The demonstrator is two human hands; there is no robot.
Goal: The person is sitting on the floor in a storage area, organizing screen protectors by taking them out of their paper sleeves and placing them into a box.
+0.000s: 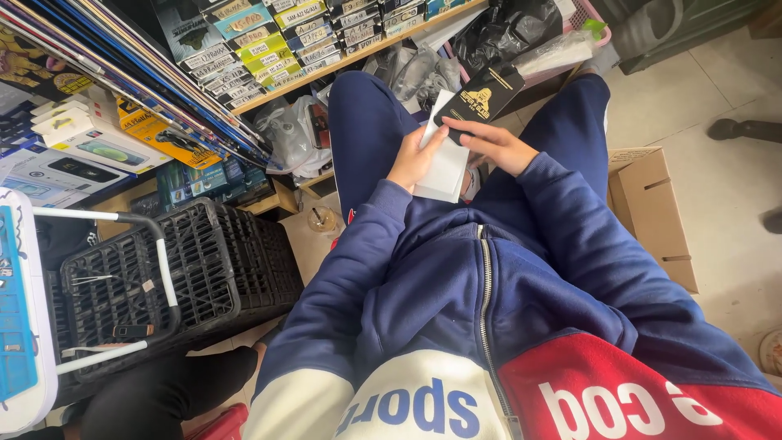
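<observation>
I am seated, looking down my blue jacket and blue trousers. My left hand (415, 159) holds a flat white packet (444, 167) over my lap, fingers wrapped along its left edge. My right hand (493, 143) grips a black flat box with a gold emblem (482, 98), which overlaps the top of the white packet. Both hands meet between my knees.
A black plastic crate (179, 269) stands at my left, beside a white frame with a blue panel (16, 310). Shelves of small labelled boxes (269, 41) run along the back. A cardboard box (652, 212) sits on the tiled floor at right. Plastic bags (505, 28) lie ahead.
</observation>
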